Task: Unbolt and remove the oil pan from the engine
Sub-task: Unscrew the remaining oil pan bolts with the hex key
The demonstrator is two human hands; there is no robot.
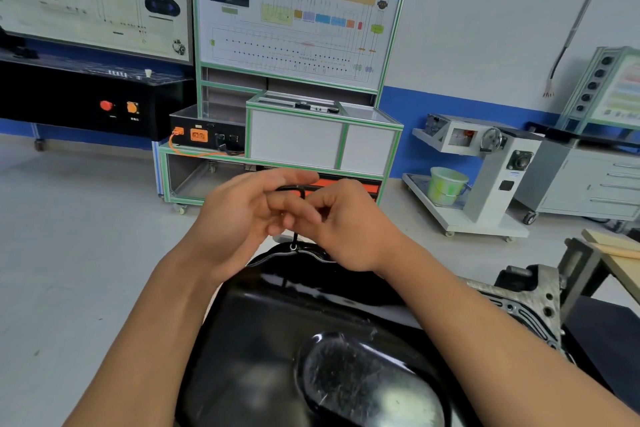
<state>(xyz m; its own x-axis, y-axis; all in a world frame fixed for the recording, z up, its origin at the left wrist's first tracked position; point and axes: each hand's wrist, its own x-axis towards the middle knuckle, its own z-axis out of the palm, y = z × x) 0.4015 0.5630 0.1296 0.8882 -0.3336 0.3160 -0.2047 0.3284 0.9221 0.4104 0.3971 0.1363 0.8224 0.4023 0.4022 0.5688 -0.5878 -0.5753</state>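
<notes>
Both hands [294, 215] pinching the bent key [295, 191] in a far-edge bolt [293, 247]; oil pan [311, 340] not off yet.

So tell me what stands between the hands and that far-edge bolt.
Nothing visible does. The black hex key, held by both the left hand and right hand, already reaches down onto the bolt at the oil pan rim.

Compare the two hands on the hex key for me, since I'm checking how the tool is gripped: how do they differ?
The left hand is flatter, its fingers stretched over the bend of the hex key; the right hand is curled, fingertips pinching inward. The left hand sits higher, the right hand a little lower. Both meet on the key, whose shaft stands upright in a bolt at the far rim of the oil pan.
</notes>
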